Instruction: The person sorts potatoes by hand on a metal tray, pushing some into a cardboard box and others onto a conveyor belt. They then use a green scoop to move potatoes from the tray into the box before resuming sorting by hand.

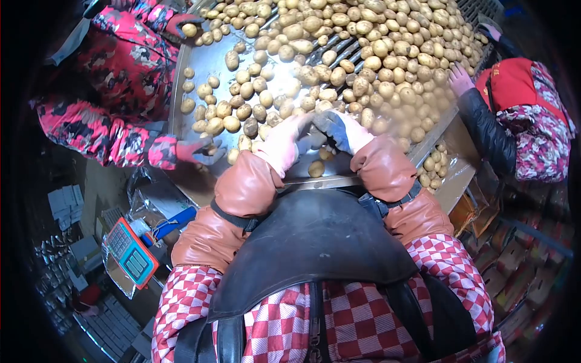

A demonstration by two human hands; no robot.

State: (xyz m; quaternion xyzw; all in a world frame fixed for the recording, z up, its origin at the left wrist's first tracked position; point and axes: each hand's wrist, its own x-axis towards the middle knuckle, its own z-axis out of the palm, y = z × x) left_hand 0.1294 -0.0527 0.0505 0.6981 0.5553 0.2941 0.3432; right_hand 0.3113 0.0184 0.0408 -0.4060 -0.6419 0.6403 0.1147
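Observation:
Many potatoes (245, 92) lie loose on a metal sorting table (209, 59), heaped thickest toward the back and right. Both my hands wear gloves with pale pink backs and grey-blue fingers, and they meet near the table's front edge. My left hand (295, 138) curls its fingers inward. Close against it, my right hand (340, 131) bends its fingers downward. Whatever lies inside the fingers is hidden from above. One potato (316, 168) rests just below my hands, by the rim, and another shows partly between them.
At left, a co-worker's gloved hand (203, 150) is beside the table; their other holds a potato (189, 29). Across at right, another person's pink-gloved hand (461, 80) touches the heap. A digital scale (132, 254) stands lower left. More potatoes (433, 166) lie beyond the right rim.

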